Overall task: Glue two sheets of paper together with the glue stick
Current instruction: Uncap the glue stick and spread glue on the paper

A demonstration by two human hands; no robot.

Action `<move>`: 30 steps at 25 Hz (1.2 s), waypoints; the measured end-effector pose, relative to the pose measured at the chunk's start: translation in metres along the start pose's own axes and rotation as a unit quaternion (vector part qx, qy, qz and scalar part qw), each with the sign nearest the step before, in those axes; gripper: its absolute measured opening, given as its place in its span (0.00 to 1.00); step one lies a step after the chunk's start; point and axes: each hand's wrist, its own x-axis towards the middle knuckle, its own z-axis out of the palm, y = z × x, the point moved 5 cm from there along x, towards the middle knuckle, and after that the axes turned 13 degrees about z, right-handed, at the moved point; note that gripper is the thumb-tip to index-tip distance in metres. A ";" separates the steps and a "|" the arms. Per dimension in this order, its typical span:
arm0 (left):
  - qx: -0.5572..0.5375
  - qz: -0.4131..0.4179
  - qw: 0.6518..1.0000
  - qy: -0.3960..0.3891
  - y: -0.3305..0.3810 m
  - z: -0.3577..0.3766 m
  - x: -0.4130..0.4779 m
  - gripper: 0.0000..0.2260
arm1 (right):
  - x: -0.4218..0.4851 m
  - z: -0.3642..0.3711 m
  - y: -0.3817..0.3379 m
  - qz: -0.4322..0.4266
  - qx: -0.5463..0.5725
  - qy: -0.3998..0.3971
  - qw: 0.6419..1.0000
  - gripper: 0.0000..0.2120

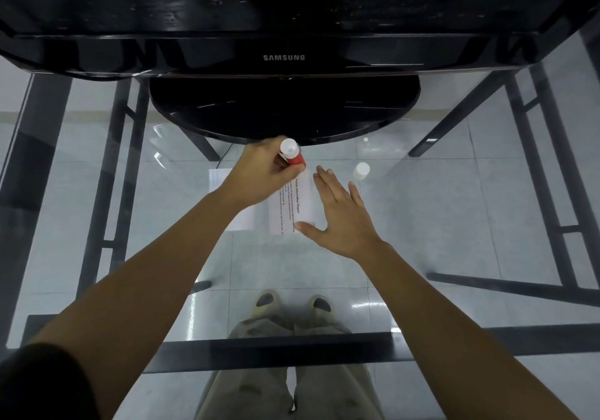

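A red glue stick [293,153] with a white end is gripped in my left hand [259,176], held tilted over the far end of a printed sheet of paper [293,206] lying on the glass table. A second sheet [218,180] lies to the left, mostly hidden under my left hand and wrist. My right hand [337,215] is flat with fingers spread, its thumb on the near right corner of the printed sheet. A white cap [361,170] stands on the glass to the right of the papers.
A black Samsung monitor [284,57] with a round black base [282,111] stands just beyond the papers. The glass table [438,211] shows the dark frame, tiled floor, and my legs and shoes below.
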 end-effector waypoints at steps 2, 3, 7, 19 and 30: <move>-0.008 0.024 1.000 -0.012 0.005 0.002 -0.007 0.10 | 0.000 0.000 0.000 -0.004 0.001 0.002 1.000 0.42; -0.012 0.042 0.999 -0.031 0.009 0.005 -0.013 0.09 | 0.000 0.000 0.000 -0.005 0.001 0.004 1.000 0.42; -0.024 0.056 0.995 -0.075 0.014 0.012 -0.015 0.08 | 0.001 0.001 0.001 -0.007 -0.005 0.005 1.000 0.41; -0.089 -0.054 0.994 0.011 0.008 -0.005 -0.048 0.11 | -0.004 0.000 -0.002 -0.028 -0.043 -0.032 0.998 0.36; -0.085 0.002 0.993 -0.086 0.010 0.011 -0.056 0.11 | 0.001 -0.014 0.005 -0.064 -0.134 -0.077 0.986 0.33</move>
